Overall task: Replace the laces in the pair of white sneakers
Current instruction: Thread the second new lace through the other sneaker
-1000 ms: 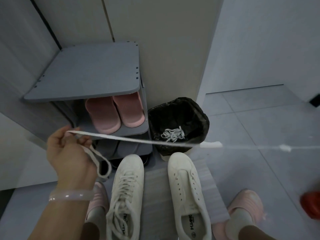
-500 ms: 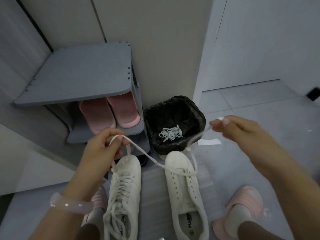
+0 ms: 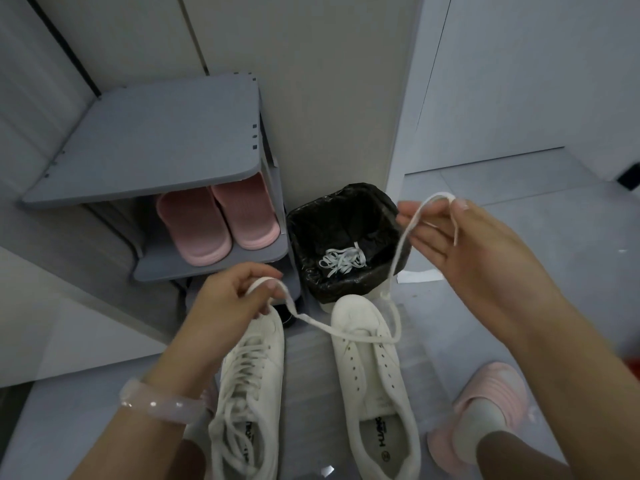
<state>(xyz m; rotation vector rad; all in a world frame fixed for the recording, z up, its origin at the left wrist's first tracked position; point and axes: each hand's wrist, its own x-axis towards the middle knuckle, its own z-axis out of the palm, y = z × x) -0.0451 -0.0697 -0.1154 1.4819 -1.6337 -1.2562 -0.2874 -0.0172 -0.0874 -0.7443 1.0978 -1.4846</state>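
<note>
Two white sneakers stand on the floor, toes pointing away from me. The left sneaker (image 3: 249, 386) is laced. The right sneaker (image 3: 374, 375) has bare eyelets except for a white lace (image 3: 356, 336) lying across its lowest eyelets. My left hand (image 3: 235, 296) pinches one end of that lace above the left sneaker's toe. My right hand (image 3: 464, 251) holds the other end, looped over its fingertips, raised beside the bin. The lace sags between the two hands across the right sneaker.
A black-lined bin (image 3: 346, 244) behind the sneakers holds an old white lace (image 3: 343, 261). A grey shoe rack (image 3: 149, 147) at the left carries pink slippers (image 3: 218, 223). My feet in pink slippers (image 3: 485, 407) flank the sneakers. A white scrap (image 3: 419, 276) lies on the floor.
The lace went from stretched taut in the air to lying across the right sneaker. My right hand rose a little with its end looped over the fingers; my left hand stayed low over the left sneaker.
</note>
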